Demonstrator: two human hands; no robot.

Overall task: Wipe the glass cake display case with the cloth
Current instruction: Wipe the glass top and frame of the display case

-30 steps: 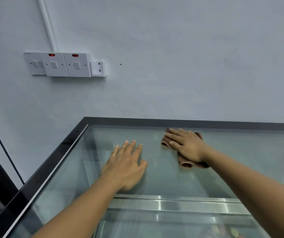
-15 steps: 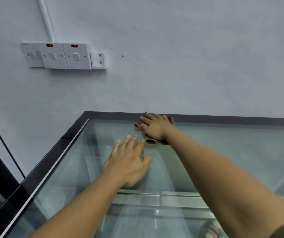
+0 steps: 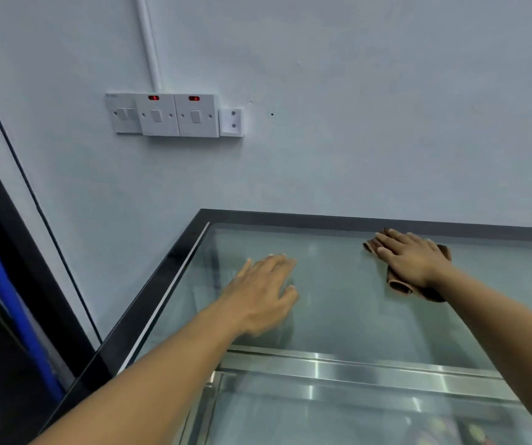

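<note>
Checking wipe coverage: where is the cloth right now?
In the head view the brown cloth lies on the glass top at the right, near the back frame, pressed under the right hand.

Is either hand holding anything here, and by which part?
Nothing is gripped. The right hand presses flat on the middle of the brown cloth; the left hand rests bare on the glass top.

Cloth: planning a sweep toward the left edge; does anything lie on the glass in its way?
Yes: the left hand rests flat on the glass top, between the cloth under the right hand and the left edge.
</note>
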